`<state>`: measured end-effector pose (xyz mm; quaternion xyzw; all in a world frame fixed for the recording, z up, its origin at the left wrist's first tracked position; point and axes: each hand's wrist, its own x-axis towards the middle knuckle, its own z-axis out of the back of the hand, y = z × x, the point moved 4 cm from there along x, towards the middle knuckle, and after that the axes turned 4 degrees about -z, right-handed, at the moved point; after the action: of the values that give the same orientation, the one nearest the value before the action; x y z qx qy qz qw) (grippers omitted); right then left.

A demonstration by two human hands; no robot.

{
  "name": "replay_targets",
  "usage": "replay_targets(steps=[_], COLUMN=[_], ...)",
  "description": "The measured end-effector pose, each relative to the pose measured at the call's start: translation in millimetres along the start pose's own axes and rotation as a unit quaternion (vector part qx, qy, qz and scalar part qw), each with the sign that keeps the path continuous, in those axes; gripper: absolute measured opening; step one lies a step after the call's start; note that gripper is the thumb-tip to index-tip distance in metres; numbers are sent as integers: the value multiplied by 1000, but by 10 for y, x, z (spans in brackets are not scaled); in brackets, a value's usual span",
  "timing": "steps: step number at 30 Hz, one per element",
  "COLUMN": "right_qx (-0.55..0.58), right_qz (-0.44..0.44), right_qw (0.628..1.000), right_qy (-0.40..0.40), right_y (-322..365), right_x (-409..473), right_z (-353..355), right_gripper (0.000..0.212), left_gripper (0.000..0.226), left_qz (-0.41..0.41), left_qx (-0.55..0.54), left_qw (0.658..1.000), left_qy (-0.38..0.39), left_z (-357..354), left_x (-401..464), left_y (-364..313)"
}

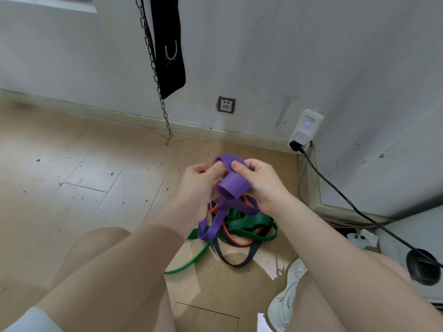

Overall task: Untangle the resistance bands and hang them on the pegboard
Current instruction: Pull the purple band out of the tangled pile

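A person crouches over a wooden floor [100,168], left hand [200,180] and right hand [260,180] both pinching a purple resistance band [233,185] with curled fingers, lifted above the floor. Beneath, green [249,221], orange [226,232] and black bands [230,258] lie tangled near the wall's baseboard [134,116].

Both forearms are bare, with no sleeves, watch or rings showing. The legs are bare too. A white laced sneaker [286,298] sits at lower right of the frame; a white garment edge [33,319] shows at lower left.
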<state>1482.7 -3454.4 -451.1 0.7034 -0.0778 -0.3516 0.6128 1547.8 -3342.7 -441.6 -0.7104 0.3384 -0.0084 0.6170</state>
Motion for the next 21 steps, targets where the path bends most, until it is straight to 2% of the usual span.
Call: replay_targets(steps=[2,5,10,13,14,17,18,21], right_qx=[-3,-16,10,46,65,113,109,102], right_qz=[-36,-40,-53,-65,-68,-68,-51,34], right_qw=[999,999,993,989,991,987,986,990], right_qy=[6,25,101,126,93,-88,-112,-91], right_y=[-29,13,106,195,212,154,131,67], right_x=[21,23,29,-37,-42,-48,-65,-171], right_z=[42,29,54,85,103,179,154,-29], right_gripper=[19,22,33,24,23,37,37,33], left_gripper=[25,24,25,26,27,31,33,36], left_qz=[-26,-75,-56,-42,-45,-64,-74,-105], left_qx=[68,80,84,75,56,-18,-25,-35], left_qw=[997,992,991,993,995,998,997,994], left_qy=[9,55,88,85,71,10,-4,-3], left_z=[-35,-73,-73,-85,-83,-59,-57,-95], left_x=[-86,-125,-82,-84,-74,-25,-21,-66], left_y=[76,32,-57,-46,-55,-95,-107,-125])
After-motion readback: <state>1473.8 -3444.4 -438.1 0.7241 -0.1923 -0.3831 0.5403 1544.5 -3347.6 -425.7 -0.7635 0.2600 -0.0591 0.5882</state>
